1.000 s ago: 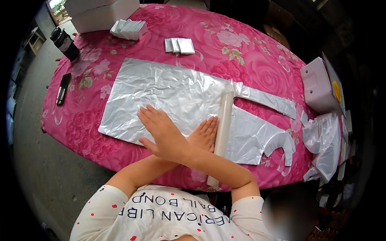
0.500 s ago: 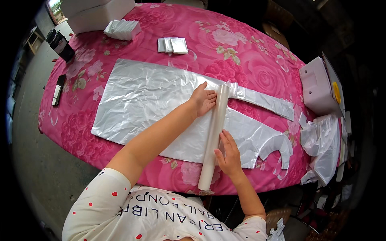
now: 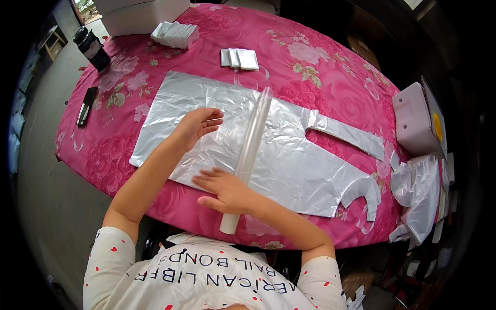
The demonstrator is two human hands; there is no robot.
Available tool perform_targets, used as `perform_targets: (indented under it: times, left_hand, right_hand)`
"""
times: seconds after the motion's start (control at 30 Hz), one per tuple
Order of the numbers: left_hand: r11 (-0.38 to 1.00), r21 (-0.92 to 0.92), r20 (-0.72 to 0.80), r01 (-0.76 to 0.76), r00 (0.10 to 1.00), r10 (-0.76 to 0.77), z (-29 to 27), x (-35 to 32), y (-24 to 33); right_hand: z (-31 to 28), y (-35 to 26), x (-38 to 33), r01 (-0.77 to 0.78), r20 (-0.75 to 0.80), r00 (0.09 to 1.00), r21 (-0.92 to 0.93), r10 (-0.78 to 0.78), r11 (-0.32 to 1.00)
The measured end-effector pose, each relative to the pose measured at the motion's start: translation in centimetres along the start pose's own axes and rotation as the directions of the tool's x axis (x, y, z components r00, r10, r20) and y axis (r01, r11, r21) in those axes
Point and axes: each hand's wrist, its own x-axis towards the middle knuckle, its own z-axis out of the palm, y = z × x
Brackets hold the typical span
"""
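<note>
A silvery-white plastic apron [image 3: 206, 98] lies flat on the table, its strap and curved neck end toward the right. Across it rests a long translucent roller tube [image 3: 250, 150], slanting from the far edge to the near table edge. My left hand [image 3: 200, 124] hovers over the apron to the left of the tube, fingers stretched out and holding nothing. My right hand [image 3: 225, 191] is over the tube's near part with fingers spread, slightly blurred; whether the palm touches the tube I cannot tell.
A pink flowered cloth [image 3: 330, 72] covers the table. At the back are small folded packets [image 3: 240, 59], a stack of packets [image 3: 175, 34] and a white foam box [image 3: 139, 15]. A dark bottle [image 3: 92, 49] and phone [image 3: 87, 106] are left; a pale bin [image 3: 418, 121] and plastic sheets [image 3: 416, 191] right.
The tube has moved left across the apron, away from the strap end. Both hands have moved left too, and my right hand now reaches across the tube.
</note>
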Motion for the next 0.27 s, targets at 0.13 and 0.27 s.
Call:
perform_targets:
  times: [0.13, 0.27]
  left_hand:
    - [0.990, 0.131, -0.144, -0.051, 0.987, 0.070, -7.1, -7.0, 0.2]
    - [0.978, 0.208, -0.324, -0.023, 0.942, 0.091, -12.5, -13.7, -2.1]
  right_hand:
    - [-0.1, -5.1, 3.7, 0.256, 0.121, 0.939, 0.382, -0.323, 0.888]
    - [-0.5, -1.1, 5.0, 0.291, -0.172, 0.951, 0.229, -0.256, 0.929]
